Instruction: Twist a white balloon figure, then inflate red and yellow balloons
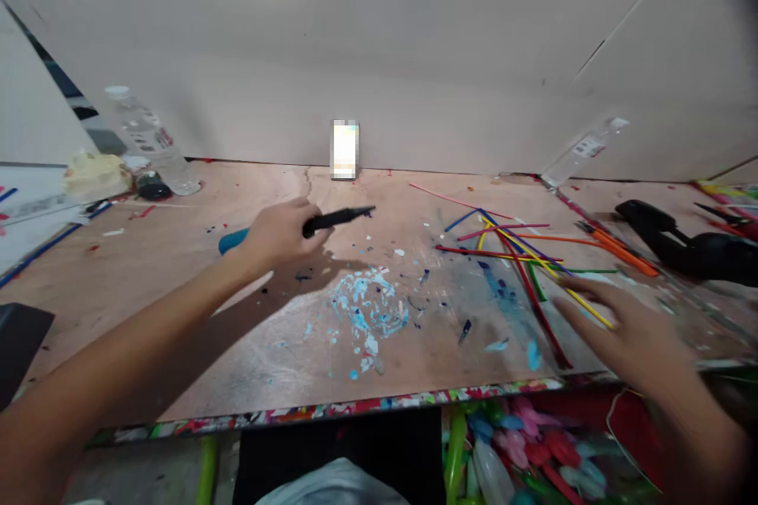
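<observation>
While a pale wall (414, 55) closes off the back, the paint-spotted table (435, 369) fills most of the view; below its front edge, to the right, lies a heap of blown-up balloons (527, 446) in mixed colours. The left hand (283, 235) is wrapped around a blue and black pump (340, 218), whose nozzle is bare and points right. The right hand (633, 335) is at the near right side of a loose pile of thin balloons (514, 247), thumb and fingers parted about a yellow balloon (592, 310); blur hides whether they pinch it. As far as shows, the heap below is filled, while everything in the tabletop pile looks flat, none fitted to the pump.
</observation>
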Demonstrator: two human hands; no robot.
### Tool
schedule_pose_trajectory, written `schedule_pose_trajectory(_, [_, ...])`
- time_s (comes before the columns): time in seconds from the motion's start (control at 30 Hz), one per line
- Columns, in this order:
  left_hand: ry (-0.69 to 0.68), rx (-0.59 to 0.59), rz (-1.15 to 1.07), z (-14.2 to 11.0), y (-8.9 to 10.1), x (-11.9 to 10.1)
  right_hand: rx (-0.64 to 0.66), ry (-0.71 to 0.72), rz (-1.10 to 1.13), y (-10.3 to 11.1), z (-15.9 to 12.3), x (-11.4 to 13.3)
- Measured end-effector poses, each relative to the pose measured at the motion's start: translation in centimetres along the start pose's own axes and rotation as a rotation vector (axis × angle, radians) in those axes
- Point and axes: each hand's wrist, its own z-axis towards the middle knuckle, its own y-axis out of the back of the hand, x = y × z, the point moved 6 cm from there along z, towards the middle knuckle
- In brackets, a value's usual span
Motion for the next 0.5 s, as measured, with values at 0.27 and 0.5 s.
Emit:
schedule_pose_trajectory(0.27, [-0.101,0.192,0.387,-1.1,-7.4,-0.6,0.371,0.280,-0.010,-13.8,11.3,6.9])
schedule_pose_trajectory(0.5, [-0.121,0.153,0.395,-1.4,-7.4,-0.4,0.326,0.182,0.386,-15.2,13.0,11.0])
